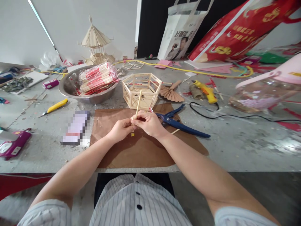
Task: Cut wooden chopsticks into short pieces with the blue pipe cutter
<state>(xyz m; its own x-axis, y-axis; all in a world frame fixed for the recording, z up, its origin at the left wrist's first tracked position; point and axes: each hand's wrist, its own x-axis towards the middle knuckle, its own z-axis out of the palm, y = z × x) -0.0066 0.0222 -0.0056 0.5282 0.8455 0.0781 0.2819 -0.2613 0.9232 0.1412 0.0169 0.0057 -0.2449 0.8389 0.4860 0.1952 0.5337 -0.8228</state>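
Note:
A thin wooden stick (139,103) rises, slightly tilted, from the pinched fingers of my right hand (151,125). My left hand (121,129) meets it at the stick's lower end, fingers closed together; what they pinch there is hidden. Below both hands lies a brown sheet (136,153) with a small yellow scrap (133,134) on it. Just beyond my fingers stands a hexagonal frame of wooden sticks (141,91). Blue-handled cutters (172,119) rest against the right side of my right hand, partly covered by it.
A metal bowl (96,99) holds packets of wrapped chopsticks (98,78). A yellow utility knife (57,105) and a blurred-out phone (76,127) lie left. Right are a yellow glue gun (208,91) with black cord and a pink-lidded clear container (258,94). A stick-built pavilion (95,39) stands behind.

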